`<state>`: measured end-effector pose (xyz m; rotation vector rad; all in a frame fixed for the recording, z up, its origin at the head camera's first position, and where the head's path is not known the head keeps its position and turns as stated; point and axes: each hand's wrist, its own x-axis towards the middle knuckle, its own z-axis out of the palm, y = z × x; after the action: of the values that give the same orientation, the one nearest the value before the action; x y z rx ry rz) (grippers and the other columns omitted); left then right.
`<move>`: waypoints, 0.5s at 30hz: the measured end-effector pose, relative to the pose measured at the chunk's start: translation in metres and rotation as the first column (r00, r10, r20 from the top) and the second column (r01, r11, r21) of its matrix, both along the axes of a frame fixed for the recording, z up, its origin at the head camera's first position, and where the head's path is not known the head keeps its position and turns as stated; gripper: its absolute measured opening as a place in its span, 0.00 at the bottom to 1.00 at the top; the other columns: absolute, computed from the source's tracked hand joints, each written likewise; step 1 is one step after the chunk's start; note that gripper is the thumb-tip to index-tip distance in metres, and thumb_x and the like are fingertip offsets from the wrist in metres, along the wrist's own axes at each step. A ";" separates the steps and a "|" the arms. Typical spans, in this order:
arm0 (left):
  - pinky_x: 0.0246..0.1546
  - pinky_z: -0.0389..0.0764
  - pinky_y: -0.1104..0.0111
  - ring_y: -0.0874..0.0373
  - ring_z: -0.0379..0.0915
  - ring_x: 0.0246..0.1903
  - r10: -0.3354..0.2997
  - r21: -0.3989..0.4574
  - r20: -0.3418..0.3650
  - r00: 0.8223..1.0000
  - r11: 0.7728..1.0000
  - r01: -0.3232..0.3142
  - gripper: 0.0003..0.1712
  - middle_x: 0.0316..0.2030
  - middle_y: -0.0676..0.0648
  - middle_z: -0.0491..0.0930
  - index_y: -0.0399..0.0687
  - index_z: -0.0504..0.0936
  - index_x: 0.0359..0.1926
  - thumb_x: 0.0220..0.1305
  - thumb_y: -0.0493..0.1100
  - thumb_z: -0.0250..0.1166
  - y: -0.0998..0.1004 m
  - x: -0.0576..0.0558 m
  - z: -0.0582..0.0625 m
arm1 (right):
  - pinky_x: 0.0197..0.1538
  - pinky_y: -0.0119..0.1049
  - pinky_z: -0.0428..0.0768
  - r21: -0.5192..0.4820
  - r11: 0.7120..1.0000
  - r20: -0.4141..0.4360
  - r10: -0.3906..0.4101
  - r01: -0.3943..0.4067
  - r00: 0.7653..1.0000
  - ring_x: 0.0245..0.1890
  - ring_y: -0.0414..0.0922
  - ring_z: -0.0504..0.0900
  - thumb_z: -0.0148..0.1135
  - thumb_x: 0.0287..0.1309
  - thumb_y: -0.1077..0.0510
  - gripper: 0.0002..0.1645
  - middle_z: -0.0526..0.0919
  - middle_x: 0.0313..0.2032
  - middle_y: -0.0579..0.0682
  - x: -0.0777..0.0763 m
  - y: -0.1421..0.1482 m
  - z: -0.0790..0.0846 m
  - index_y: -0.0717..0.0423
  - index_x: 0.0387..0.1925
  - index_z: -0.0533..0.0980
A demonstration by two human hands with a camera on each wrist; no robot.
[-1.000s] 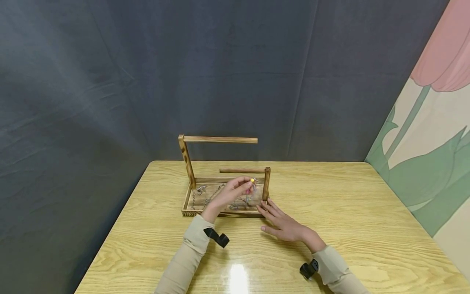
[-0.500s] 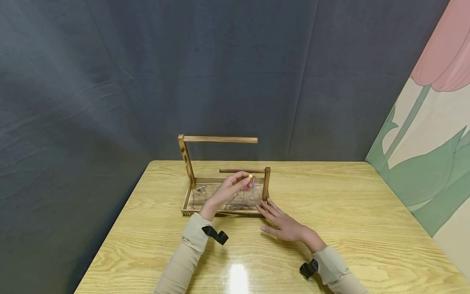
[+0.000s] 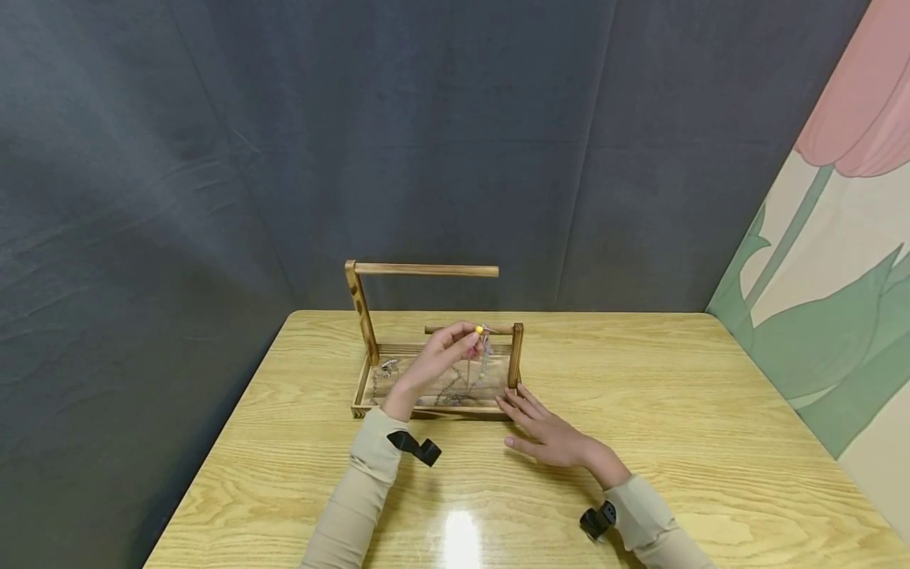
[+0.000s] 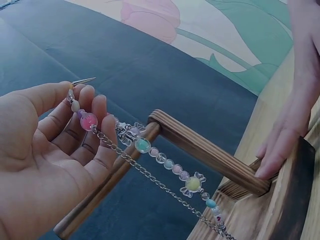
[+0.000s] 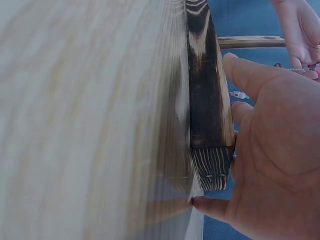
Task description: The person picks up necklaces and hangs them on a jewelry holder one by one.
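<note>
From here, 1 beaded chain looks lifted but not yet released — the left hand pinches it over the tray; the right hand, fingers spread, touches its corner. Silver chain lies inside; the upper bar is bare.

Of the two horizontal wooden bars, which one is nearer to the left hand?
The lower bar, on the right post: the left hand overlaps it in the head view. The upper bar, on the left post, sits above the hand.
</note>
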<state>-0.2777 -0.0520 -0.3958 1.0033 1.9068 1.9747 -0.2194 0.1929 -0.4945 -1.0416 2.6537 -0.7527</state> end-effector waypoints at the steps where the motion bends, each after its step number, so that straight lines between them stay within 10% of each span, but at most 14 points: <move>1: 0.49 0.74 0.50 0.52 0.71 0.39 0.003 0.000 0.001 1.000 1.000 -0.003 0.15 0.37 0.44 0.73 0.26 0.69 0.50 0.72 0.35 0.44 -0.001 0.000 0.001 | 0.64 0.66 0.52 0.000 1.000 0.000 0.000 0.000 1.000 0.71 0.57 0.31 0.44 0.67 0.41 0.41 0.40 0.72 0.57 0.000 0.000 0.000 0.52 0.72 0.44; 15: 0.54 0.72 0.50 0.58 0.72 0.41 0.069 0.002 0.037 0.997 0.998 -0.069 0.18 0.40 0.45 0.73 0.26 0.68 0.54 0.72 0.38 0.47 -0.008 0.000 0.011 | 0.64 0.65 0.52 0.009 1.000 -0.008 -0.006 0.006 1.000 0.71 0.57 0.31 0.44 0.67 0.40 0.40 0.41 0.72 0.58 0.001 0.000 0.001 0.51 0.72 0.44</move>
<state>-0.2774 -0.0605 -0.3851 0.9073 1.9445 2.0197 -0.2182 0.1927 -0.4935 -1.0368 2.6655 -0.7383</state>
